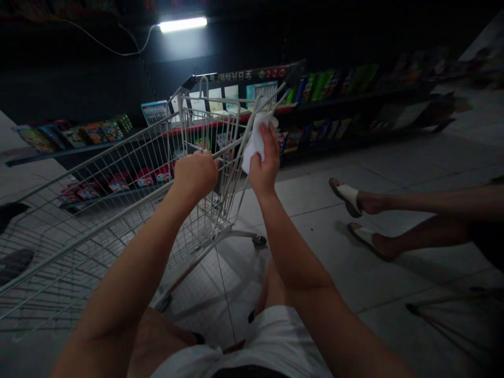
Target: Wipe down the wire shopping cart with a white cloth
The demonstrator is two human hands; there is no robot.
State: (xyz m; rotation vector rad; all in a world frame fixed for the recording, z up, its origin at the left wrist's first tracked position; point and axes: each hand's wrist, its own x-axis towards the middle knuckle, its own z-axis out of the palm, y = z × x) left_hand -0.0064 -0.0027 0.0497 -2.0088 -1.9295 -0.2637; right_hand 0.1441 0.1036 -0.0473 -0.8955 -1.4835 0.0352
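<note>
A wire shopping cart [118, 210] stands in front of me, its handle bar [244, 75] at the far end. My left hand [196, 172] is closed around the cart's top side rail. In my right hand [268, 160] is a white cloth [255, 140], pressed against the frame post just below the handle. The fingers lie over the cloth, and the thumb rests along its lower edge. Part of the cart's frame behind the cloth is hidden.
Shelves with boxed goods [94, 131] and red packets [122, 181] run behind the cart. A lit tube lamp [183, 24] hangs above on a cable. At right, another person's sandalled feet [350, 197] rest on the tiled floor [307, 231]. A thin-legged stand [433, 310] is lower right.
</note>
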